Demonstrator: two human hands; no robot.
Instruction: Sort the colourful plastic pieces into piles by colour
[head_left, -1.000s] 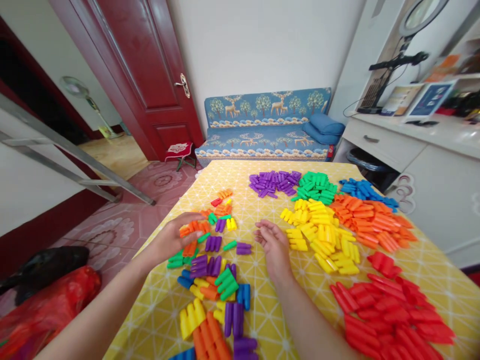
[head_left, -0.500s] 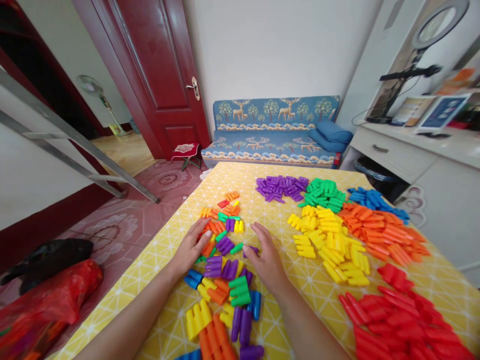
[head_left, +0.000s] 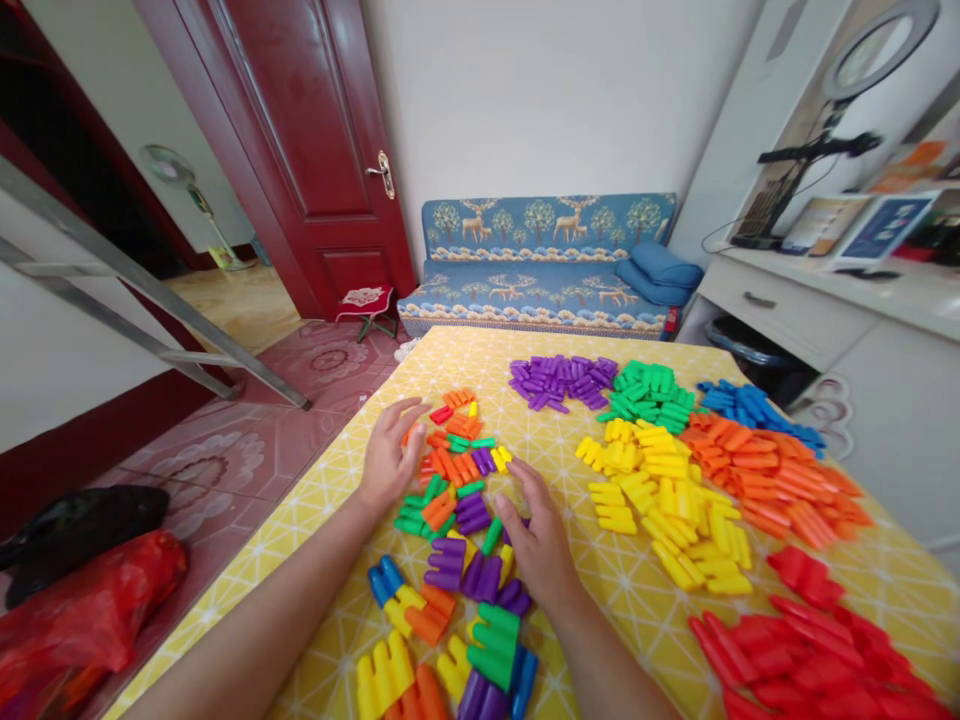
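Observation:
A mixed row of coloured plastic pieces [head_left: 472, 513], shaped like joined round-ended tubes, runs down the left half of the table. My left hand [head_left: 390, 455] is at the left edge of the far part of this row, fingers curved and apart, against or just beside some orange pieces [head_left: 450, 465]. On the right side, my right hand [head_left: 544, 540] has its thumb and fingers spread beside purple and green pieces [head_left: 492, 536]. Neither hand grips a piece. Nearer to me lie a green piece [head_left: 495, 640] and a yellow piece [head_left: 384, 672].
Sorted heaps cover the table's right half: purple [head_left: 562, 380], green [head_left: 651, 392], blue [head_left: 757, 408], orange [head_left: 772, 470], yellow [head_left: 675, 500] and red [head_left: 810, 650]. Beyond the yellow tablecloth [head_left: 300, 560] stands a blue sofa [head_left: 551, 285]. Bags [head_left: 90, 600] lie on the floor at left.
My left hand has moved slightly away from me, along the left edge of the row. My right hand has shifted a little right and nearer. Pieces between the hands have been pushed rightward.

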